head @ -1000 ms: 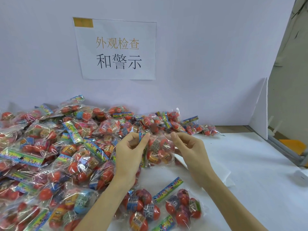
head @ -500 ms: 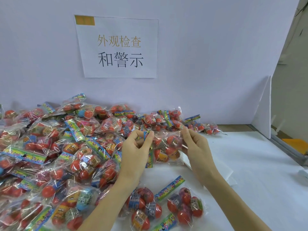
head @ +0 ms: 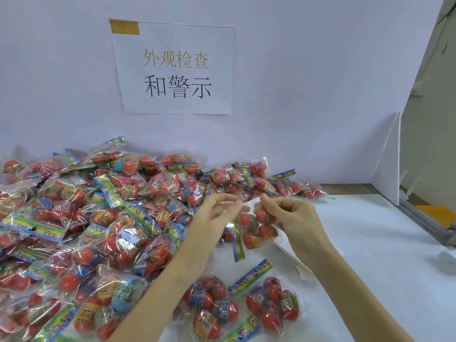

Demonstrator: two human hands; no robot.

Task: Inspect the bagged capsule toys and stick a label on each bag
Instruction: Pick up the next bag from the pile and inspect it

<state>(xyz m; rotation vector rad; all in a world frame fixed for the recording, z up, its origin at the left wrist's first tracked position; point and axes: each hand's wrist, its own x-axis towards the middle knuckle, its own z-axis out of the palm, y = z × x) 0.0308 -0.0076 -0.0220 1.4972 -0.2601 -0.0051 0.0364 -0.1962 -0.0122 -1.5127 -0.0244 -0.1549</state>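
Observation:
A clear bag of red capsule toys (head: 256, 227) hangs above the white table, its colourful header strip dangling down at the left. My left hand (head: 212, 218) pinches the bag's upper edge at the left. My right hand (head: 291, 218) grips the bag at the upper right, and a small white label (head: 250, 202) shows on the film between the two thumbs. A big heap of identical bags (head: 98, 218) fills the left half of the table.
Two more bags (head: 212, 307) (head: 274, 299) lie near the front, under my forearms. White sheets (head: 303, 262) lie under my right wrist. A sign (head: 175, 70) hangs on the back wall. A white divider (head: 387, 164) and a metal rail (head: 429, 223) bound the table (head: 385, 280) at the right.
The bag has turned in my hands, so its header strip now hangs down at the left. Both hands shifted slightly right and up, and a white label now shows on the bag's top edge.

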